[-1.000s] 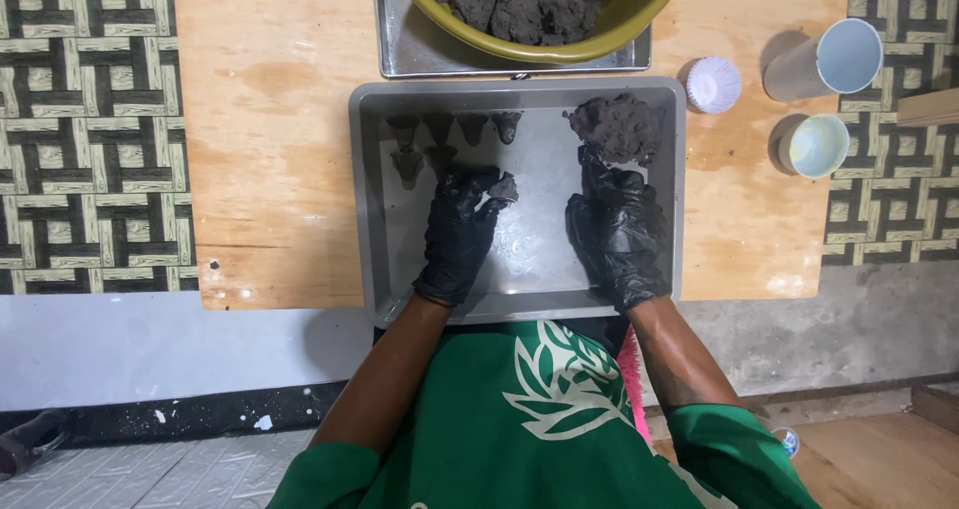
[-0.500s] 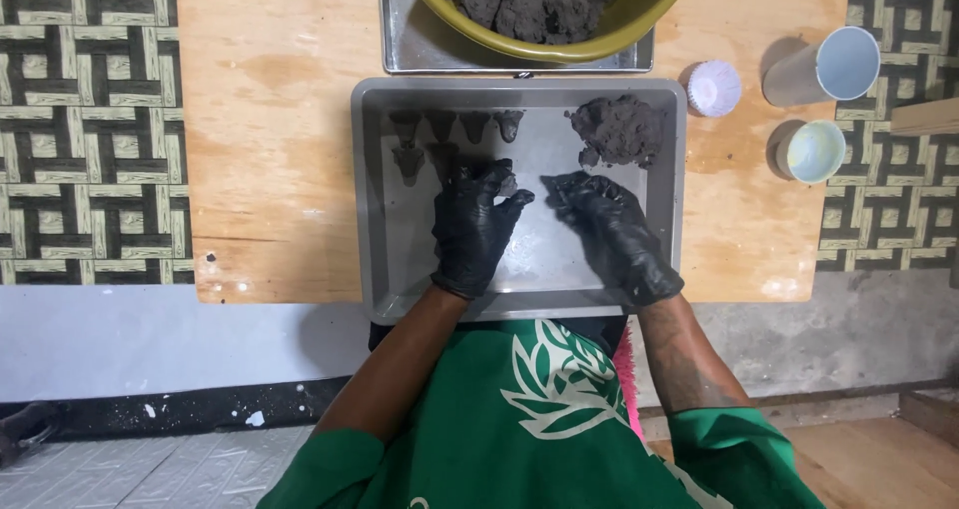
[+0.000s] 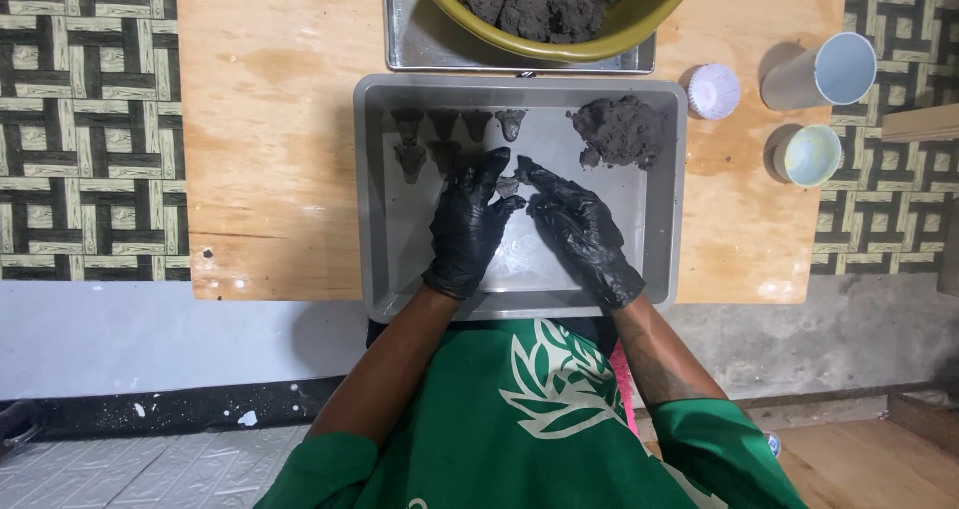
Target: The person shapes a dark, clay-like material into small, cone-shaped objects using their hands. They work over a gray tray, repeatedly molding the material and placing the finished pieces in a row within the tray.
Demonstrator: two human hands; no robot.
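**Plywood table carrying trays and cups**

A light plywood table (image 3: 280, 119) is sitting over a patterned floor (image 3: 85, 119). A grey tray (image 3: 372, 189) is lying at its middle. Just beyond the grey tray, a metal tray (image 3: 420, 54) is resting at the far edge. Right of the grey tray, a white paper liner (image 3: 713, 90) is sitting close by; further right, a white cup (image 3: 821, 71) is lying tipped, and a pale green cup (image 3: 809, 155) is standing nearer than it.
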